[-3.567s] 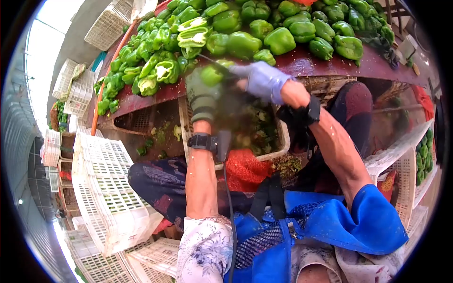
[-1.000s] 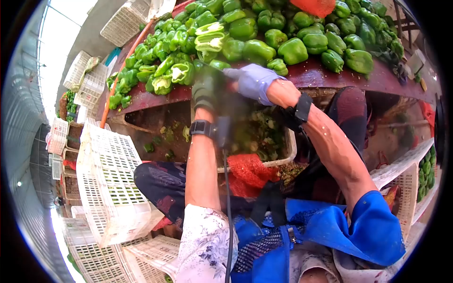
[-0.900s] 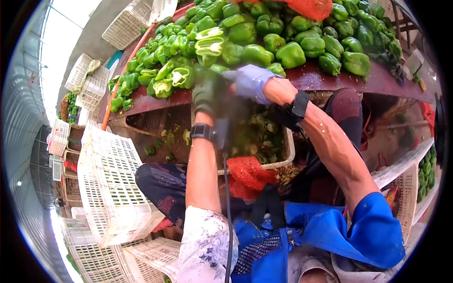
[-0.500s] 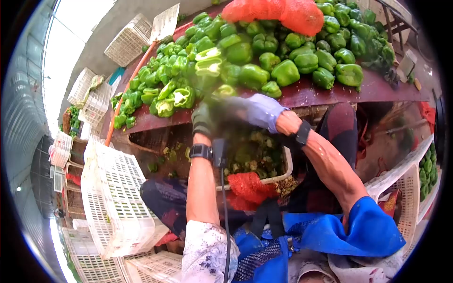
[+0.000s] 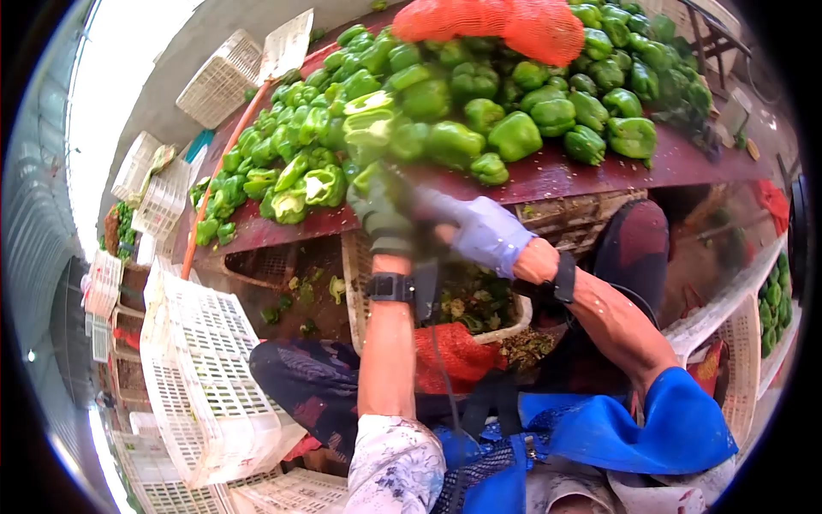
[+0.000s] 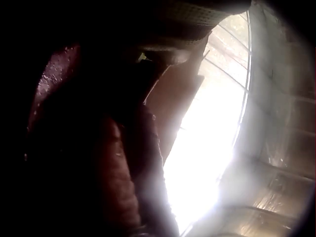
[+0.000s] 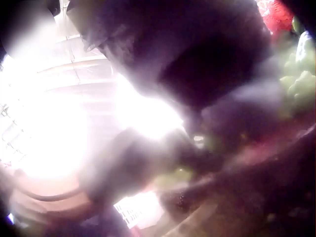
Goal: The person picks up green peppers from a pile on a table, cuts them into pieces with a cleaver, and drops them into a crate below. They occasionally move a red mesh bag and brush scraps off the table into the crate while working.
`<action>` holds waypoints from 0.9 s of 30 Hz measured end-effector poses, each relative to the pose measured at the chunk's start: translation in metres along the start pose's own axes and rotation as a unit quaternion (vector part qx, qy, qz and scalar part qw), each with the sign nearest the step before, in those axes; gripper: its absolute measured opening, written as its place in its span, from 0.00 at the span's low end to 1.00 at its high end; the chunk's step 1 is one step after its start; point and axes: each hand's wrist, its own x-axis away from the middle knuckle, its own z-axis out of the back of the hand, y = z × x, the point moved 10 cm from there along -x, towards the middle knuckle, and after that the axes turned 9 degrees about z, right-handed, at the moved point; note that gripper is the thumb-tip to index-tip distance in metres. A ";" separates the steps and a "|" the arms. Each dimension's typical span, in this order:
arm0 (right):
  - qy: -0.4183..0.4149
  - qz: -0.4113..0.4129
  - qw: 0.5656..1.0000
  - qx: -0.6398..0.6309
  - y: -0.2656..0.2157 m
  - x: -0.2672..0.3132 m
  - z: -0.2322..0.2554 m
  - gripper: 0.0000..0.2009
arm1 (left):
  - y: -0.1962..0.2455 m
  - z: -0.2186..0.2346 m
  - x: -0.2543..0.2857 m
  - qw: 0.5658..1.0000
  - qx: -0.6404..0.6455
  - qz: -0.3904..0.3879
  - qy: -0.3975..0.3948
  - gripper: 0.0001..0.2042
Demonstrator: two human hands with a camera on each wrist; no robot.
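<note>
The left hand (image 5: 381,214), in a grey-green glove, is raised at the table's near edge, its fingers around a green pepper (image 5: 368,178) partly lost in blur. Just to its right is the right hand (image 5: 492,233) in a lavender glove, fingers pointing left; a dark smear hides its fingertips and anything in them. Cut peppers (image 5: 370,124) with pale insides lie beyond the left hand. Both wrist views are dark, glaring or blurred, and show no clear grip.
Whole peppers (image 5: 515,137) are heaped over the dark red table (image 5: 591,174), with red mesh bags (image 5: 544,32) on top. Below the hands stands a crate (image 5: 519,319) of green scraps between the person's legs. White crates (image 5: 205,368) are stacked at the left; another crate (image 5: 738,360) stands right.
Both hands have come lower and nearer the body in the head view since a second ago, the right also further right. The pepper by the left fingers has shifted left since half a second ago.
</note>
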 end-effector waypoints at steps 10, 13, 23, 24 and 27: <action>0.168 0.089 0.977 -0.096 -0.048 -0.015 0.064 0.31 | 0.210 -0.110 -0.008 0.823 -0.325 -0.455 -0.099 0.18; 0.105 0.015 0.984 -0.146 -0.029 -0.013 0.045 0.30 | 0.205 -0.043 -0.069 0.961 0.021 -0.222 -0.164 0.17; 0.017 -0.073 0.991 -0.111 0.006 -0.007 -0.002 0.29 | 0.146 0.271 -0.150 0.950 -0.063 -0.025 0.306 0.14; 0.001 -0.094 0.990 -0.108 0.006 -0.008 -0.002 0.30 | 0.155 0.267 -0.164 0.943 -0.165 -0.120 0.265 0.14; -0.029 -0.116 0.989 -0.087 0.008 -0.010 -0.005 0.30 | 0.139 0.253 -0.188 0.940 -0.213 -0.154 0.219 0.16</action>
